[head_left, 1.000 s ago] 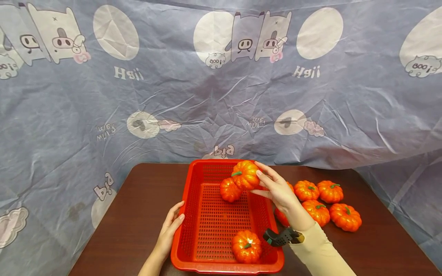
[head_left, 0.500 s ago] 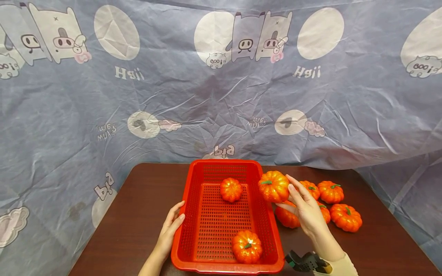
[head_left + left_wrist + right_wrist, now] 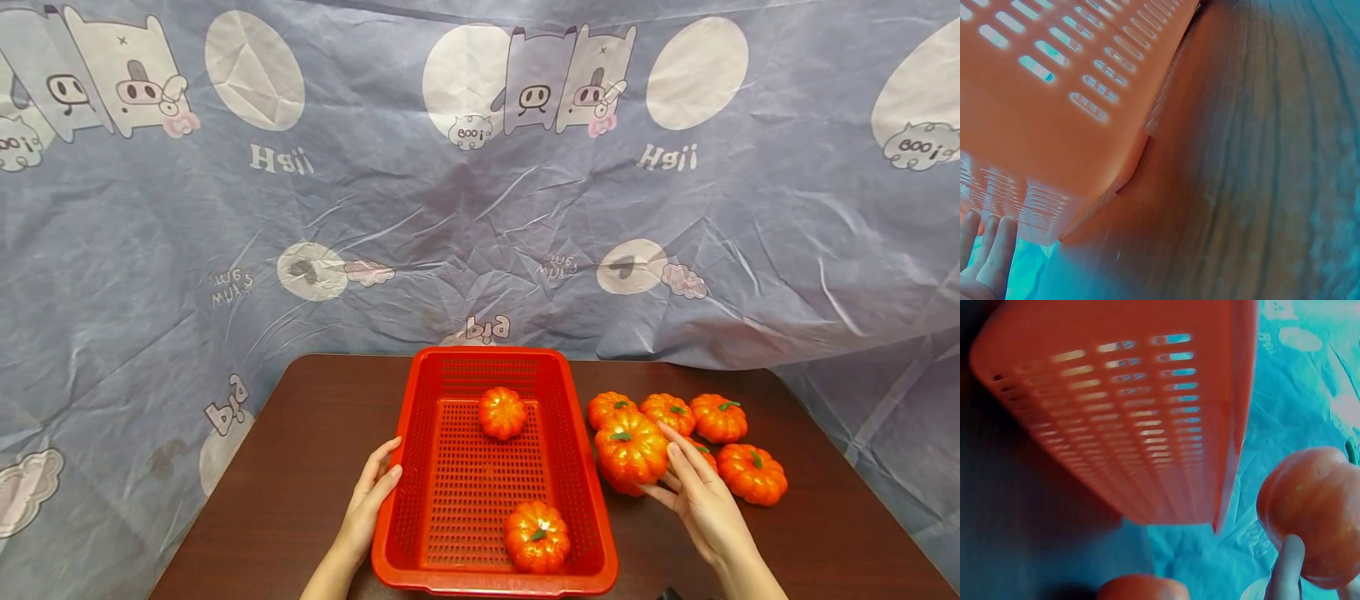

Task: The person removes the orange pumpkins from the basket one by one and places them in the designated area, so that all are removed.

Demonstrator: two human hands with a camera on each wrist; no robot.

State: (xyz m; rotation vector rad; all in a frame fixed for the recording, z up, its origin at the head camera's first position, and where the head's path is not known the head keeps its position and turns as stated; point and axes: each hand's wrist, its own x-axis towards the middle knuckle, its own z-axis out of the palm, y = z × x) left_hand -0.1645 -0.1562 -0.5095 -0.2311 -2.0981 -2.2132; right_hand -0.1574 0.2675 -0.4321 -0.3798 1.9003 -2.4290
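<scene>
My right hand [image 3: 708,504] pinches an orange toy pumpkin [image 3: 632,448] with a green stem, held above the table just right of the red plastic basket [image 3: 491,583]. In the right wrist view, a fingertip presses the held pumpkin [image 3: 1316,512] beside the basket's slotted wall [image 3: 1147,425]. My left hand [image 3: 363,500] touches the basket's left rim. Its fingers [image 3: 999,253] look straight against the outer wall in the left wrist view. Inside the basket lie one pumpkin [image 3: 502,413] toward the back and another pumpkin [image 3: 536,537] near the front right corner.
Several more pumpkins [image 3: 752,475] sit in a group on the brown table [image 3: 300,483], right of the basket. Some are partly hidden by the held pumpkin and right hand. A printed grey-blue cloth [image 3: 480,208] hangs behind the table.
My right hand has carried the pumpkin from above the basket's back part rightward and toward me, out past the right rim. The left hand and basket stay put.
</scene>
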